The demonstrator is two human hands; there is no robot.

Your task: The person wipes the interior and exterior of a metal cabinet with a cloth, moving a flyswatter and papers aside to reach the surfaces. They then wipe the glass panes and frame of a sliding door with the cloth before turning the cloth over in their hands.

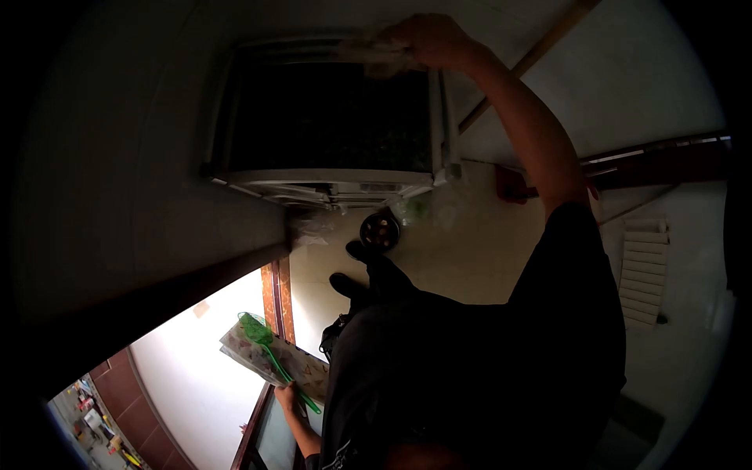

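My right hand (437, 41) reaches up to the top edge of a pale-framed rack (384, 175) with a dark top. Its fingers are closed on a crumpled, see-through plastic bag (380, 56), which is dim and blurred against the rack. Down at the lower left, my left hand (287, 398) grips the handle of a green fly swatter (276, 359). The swatter's mesh head points up and left, over a light folded sheet with a printed pattern (304, 370). Part of the left fingers is hidden.
A dark round pan (380, 230) with pale pieces stands on the floor by my shoes (345, 283). Clear plastic (312, 227) lies below the rack. A wooden pole (540, 53) leans behind my right arm. Bright light enters through a doorway (270, 301) at left.
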